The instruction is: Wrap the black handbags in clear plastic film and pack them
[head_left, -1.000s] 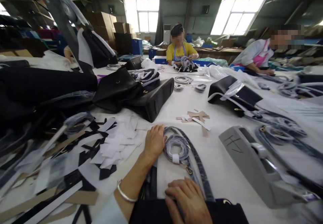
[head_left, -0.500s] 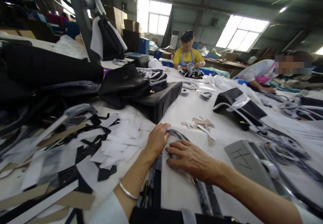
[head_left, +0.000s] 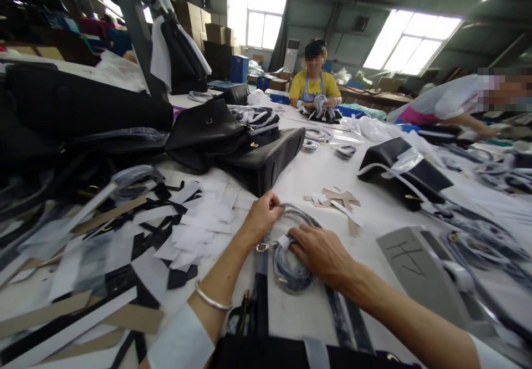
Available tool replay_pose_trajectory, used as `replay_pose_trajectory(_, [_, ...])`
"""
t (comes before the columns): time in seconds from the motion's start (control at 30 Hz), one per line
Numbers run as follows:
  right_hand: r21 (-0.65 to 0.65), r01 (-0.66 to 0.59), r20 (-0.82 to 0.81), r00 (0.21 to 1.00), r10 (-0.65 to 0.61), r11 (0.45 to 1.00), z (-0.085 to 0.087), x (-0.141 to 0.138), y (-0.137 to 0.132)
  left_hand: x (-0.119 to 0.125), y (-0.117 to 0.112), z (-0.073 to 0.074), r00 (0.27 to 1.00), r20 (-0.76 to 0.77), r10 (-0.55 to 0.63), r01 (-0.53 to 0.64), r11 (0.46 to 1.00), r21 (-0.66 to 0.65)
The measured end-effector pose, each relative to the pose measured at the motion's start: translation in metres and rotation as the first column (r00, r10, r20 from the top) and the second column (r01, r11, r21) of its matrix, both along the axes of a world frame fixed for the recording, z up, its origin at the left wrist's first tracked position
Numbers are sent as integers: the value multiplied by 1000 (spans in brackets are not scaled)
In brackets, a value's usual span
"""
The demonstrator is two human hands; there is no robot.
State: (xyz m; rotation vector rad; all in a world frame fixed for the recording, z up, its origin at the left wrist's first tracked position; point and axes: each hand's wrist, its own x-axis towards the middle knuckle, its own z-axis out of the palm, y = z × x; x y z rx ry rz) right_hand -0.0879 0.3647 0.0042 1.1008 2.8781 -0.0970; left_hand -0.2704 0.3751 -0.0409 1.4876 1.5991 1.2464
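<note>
My left hand [head_left: 263,215] is closed around the top of a coiled grey strap [head_left: 288,264] with a white tape band, lifted slightly off the white table [head_left: 374,230]. My right hand [head_left: 322,254] grips the coil from the right, fingers curled on it. A metal clasp ring dangles below my left hand. A black bag [head_left: 291,352] with long handles lies right in front of me at the bottom edge.
Black handbags [head_left: 257,161] lie ahead; another black bag [head_left: 399,172] sits to the right. White and black paper scraps [head_left: 195,225] spread at left. A grey tape dispenser [head_left: 419,261] stands right. Two other people work at the far side.
Both hands closed on the coiled strap and lifted it up. My right hand moved from the near bag to the coil. The camera tilted slightly.
</note>
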Motion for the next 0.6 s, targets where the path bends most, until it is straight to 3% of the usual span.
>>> replay_pose_trajectory(0.13, [195, -87, -50, 994, 99, 977, -6, -1, 1, 3, -6, 22, 969, -243, 40, -12, 993, 116])
replay_pose_trajectory(0.23, [280, -130, -109, 980, 166, 951, -9, 0, 0, -4, -7, 32, 983, -164, -79, 90, 994, 59])
replay_pose_trajectory(0.33, [165, -152, -219, 958, 186, 975, -6, 3, 2, -10, -6, 29, 983, -94, -160, 159, 987, -18])
replay_pose_trajectory(0.4, [61, -125, -371, 918, 139, 990, 0, 7, 7, -9, -5, 25, 987, -112, -119, 118, 993, -17])
replay_pose_trajectory(0.47, [58, -41, -487, 871, 64, 997, 7, 11, 16, -8, -5, 25, 988, -127, -87, 89, 996, 8])
replay_pose_trajectory(0.53, [93, 65, -491, 871, -10, 994, 12, 13, 27, -6, -5, 28, 989, -115, -91, 94, 995, 24])
replay_pose_trajectory(0.6, [47, 119, -414, 906, -89, 992, 10, 14, 36, -6, -5, 32, 990, -107, -93, 95, 995, 18])
